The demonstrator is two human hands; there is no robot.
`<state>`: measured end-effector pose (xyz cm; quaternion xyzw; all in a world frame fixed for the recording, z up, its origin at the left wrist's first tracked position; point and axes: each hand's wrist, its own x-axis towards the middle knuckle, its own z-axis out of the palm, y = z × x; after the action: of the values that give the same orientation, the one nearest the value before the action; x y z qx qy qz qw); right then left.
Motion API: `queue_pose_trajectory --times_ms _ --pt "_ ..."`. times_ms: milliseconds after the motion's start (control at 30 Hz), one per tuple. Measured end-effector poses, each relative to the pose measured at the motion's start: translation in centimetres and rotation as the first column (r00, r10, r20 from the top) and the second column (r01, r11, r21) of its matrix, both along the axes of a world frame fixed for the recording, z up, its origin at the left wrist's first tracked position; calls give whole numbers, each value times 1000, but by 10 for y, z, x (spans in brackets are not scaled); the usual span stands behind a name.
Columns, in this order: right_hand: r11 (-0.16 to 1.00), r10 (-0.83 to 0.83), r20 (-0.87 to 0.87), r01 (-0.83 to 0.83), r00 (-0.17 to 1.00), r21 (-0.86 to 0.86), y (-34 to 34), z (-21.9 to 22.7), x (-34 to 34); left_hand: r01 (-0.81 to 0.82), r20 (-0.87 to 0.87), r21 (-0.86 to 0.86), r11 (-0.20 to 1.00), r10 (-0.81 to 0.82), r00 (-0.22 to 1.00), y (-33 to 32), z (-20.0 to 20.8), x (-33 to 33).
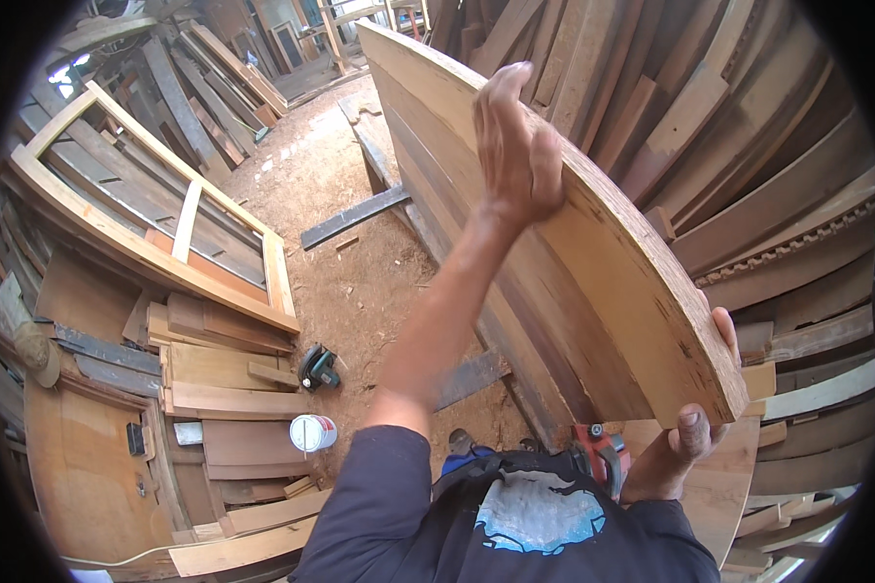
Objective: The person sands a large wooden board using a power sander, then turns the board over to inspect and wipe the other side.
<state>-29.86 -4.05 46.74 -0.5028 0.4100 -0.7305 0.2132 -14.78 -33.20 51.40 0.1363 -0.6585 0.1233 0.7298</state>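
Observation:
A broad wooden panel (593,262), made of light and dark boards, stands on its long edge and runs away from me on the right. My left hand (517,151) is at its upper edge, partway along, with fingers stretched out and the palm against the wood. At the panel's near end my right hand (685,449) grips the corner, the thumb on the end and fingertips showing on the far side. Below the panel lies a workbench (384,160), mostly hidden by it. A red power tool (603,455) is close to my right forearm.
On the left leans a pale wooden frame (187,222). A green power tool (318,369) and a white tub (313,432) stand on the sawdust-covered floor (355,301). Dark bars (355,216) jut from the bench. Stacked planks (778,185) crowd the right side.

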Motion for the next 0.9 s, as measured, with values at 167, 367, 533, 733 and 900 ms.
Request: queue_pose_trajectory --times_ms 167,367,533,733,900 --pt "999 -10 24 11 1000 -45 -7 -8 -6 149 -21 487 860 -159 987 42 -134 -14" --pt "987 67 20 -63 998 -148 -15 -26 -31 138 -11 673 726 -177 984 100 -265 -24" --pt "982 114 32 -108 993 -156 -20 -28 -31 92 19 876 474 -223 975 146 -357 -17" --pt "977 139 12 -135 990 -164 -25 -40 -47 49 -135 976 -214 -408 903 207 -457 -22" --pt "978 135 9 -131 991 -164 -21 -34 -48 82 -567 585 -807 -335 753 250 -580 -21"
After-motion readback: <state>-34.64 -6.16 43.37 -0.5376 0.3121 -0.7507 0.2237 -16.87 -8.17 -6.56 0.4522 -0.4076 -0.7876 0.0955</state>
